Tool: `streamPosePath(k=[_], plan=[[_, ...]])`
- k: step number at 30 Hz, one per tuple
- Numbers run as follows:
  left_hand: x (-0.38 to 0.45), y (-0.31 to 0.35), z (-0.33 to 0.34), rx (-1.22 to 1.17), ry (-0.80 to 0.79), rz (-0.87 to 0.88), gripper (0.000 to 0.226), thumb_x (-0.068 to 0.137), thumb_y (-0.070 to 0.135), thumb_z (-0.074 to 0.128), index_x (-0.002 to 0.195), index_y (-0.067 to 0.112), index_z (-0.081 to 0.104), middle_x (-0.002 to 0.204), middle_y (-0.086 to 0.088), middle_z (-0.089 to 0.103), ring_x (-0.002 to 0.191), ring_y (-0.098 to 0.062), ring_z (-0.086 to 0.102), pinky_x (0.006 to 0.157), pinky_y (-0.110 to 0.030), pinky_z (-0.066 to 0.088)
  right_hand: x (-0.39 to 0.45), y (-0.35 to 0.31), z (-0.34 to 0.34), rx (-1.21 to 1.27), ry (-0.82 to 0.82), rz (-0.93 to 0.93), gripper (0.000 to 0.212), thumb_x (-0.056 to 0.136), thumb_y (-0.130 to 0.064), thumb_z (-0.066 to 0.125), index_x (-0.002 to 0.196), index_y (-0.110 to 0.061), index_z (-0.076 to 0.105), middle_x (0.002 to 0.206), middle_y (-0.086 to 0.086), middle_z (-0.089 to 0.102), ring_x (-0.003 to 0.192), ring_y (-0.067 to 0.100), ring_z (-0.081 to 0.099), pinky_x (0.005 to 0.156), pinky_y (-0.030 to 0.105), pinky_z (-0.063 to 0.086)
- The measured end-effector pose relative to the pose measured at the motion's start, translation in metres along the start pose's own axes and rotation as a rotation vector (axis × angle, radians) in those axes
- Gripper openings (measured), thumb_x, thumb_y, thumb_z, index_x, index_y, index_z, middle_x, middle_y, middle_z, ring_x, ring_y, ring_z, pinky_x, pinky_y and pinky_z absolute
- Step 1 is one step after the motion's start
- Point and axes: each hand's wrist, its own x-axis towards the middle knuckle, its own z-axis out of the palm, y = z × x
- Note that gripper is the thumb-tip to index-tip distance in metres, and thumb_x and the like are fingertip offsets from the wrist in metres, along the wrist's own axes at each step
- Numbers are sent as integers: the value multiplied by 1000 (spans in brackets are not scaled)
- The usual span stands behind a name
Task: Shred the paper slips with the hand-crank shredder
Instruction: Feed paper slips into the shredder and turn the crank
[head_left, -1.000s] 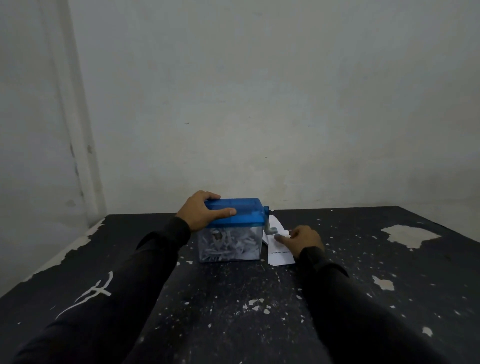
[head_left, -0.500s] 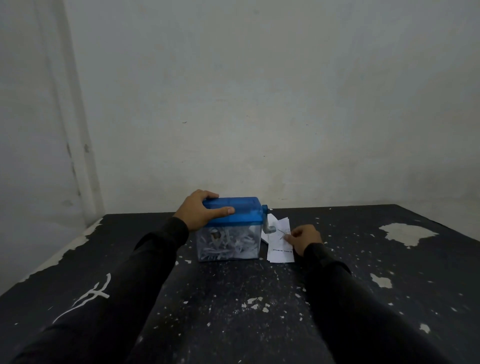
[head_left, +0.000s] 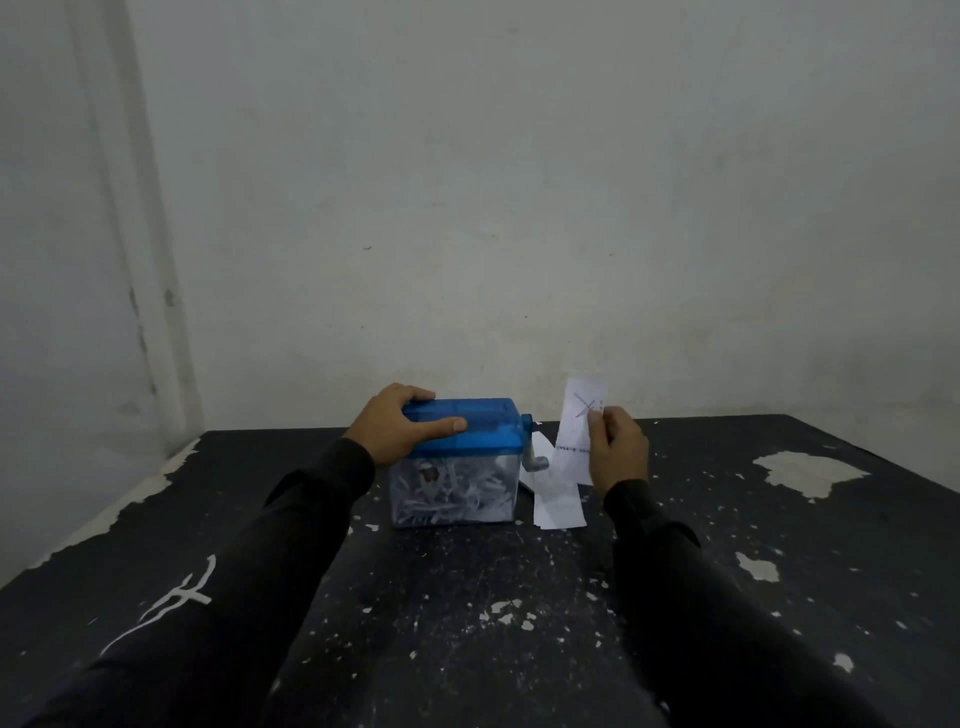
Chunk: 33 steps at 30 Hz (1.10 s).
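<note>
Shredder (head_left: 460, 457) gripped on the table (head_left: 519, 623), one slip raised beside it.
Left hand (head_left: 397, 428) curls over the shredder's blue lid; right hand (head_left: 615, 447) pinches an upright paper slip (head_left: 579, 428) just right of the shredder's crank (head_left: 535, 457), above more slips (head_left: 558, 506) lying flat beside the shredder.
</note>
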Motion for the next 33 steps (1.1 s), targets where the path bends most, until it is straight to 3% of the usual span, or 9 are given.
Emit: streamPosePath(k=[4, 7, 9, 15, 20, 22, 25, 30, 33], plan=[[2, 2, -3, 51, -41, 11, 87, 64, 72, 76, 132, 18, 62, 128, 1, 59, 111, -12, 57, 90, -22, 43, 9, -38, 3, 148, 80, -171, 15, 105, -30, 52, 105, -17, 60, 78, -4, 63, 68, 15, 61, 57, 22, 45], [4, 5, -7, 140, -67, 58, 92, 66, 72, 74, 138, 17, 58, 134, -1, 60, 117, -14, 56, 97, -25, 43, 11, -62, 8, 253, 32, -212, 23, 104, -31, 55, 124, -21, 51, 74, 7, 67, 64, 19, 65, 52, 27, 50], [5, 8, -9, 138, -59, 96, 86, 67, 68, 79, 137, 22, 57, 131, 2, 62, 118, -12, 56, 100, -28, 44, 12, -79, 12, 285, -2, -245, 19, 103, -29, 57, 118, -23, 47, 73, 11, 66, 63, 20, 65, 52, 30, 49], [8, 42, -8, -305, -67, 177, 40, 90, 34, 78, 122, 24, 56, 102, 0, 77, 101, -15, 71, 91, -32, 55, 15, -120, 45, 275, -107, -314, 10, 100, -14, 59, 99, -8, 67, 90, -2, 65, 80, -4, 60, 66, 10, 46], [13, 34, -15, -268, 21, 229, 17, 94, 5, 70, 105, 18, 69, 103, -5, 75, 96, -20, 73, 83, -29, 57, 12, -134, 70, 270, -327, -315, 21, 99, -8, 58, 118, -7, 66, 111, 9, 66, 88, 30, 68, 72, 36, 57], [15, 26, -20, -230, 88, 204, 18, 94, 2, 69, 97, 19, 74, 99, -2, 76, 94, -15, 72, 88, -29, 57, 11, -136, 70, 246, -396, -349, 32, 97, -6, 60, 128, -9, 61, 112, 7, 65, 90, 26, 67, 76, 36, 58], [15, 16, -24, -278, 130, 139, 15, 90, 2, 74, 93, 16, 68, 91, -8, 77, 90, -20, 74, 86, -35, 60, 9, -132, 59, 180, -414, -358, 48, 94, -14, 66, 140, -20, 51, 111, 0, 64, 93, 12, 64, 76, 19, 53], [8, 13, -23, -397, 106, 13, 38, 90, 9, 77, 120, 18, 56, 95, -5, 78, 87, -15, 76, 74, -28, 60, 4, -108, 38, 16, -386, -289, 30, 93, -23, 71, 121, -15, 64, 111, -1, 62, 87, 0, 54, 82, 27, 47], [9, 11, -21, -386, 74, 16, 27, 91, 10, 75, 117, 12, 66, 103, -2, 76, 93, -14, 75, 77, -23, 61, 3, -95, 28, -32, -398, -230, 34, 91, -35, 72, 119, -16, 65, 113, -2, 62, 97, 8, 57, 81, 22, 46]])
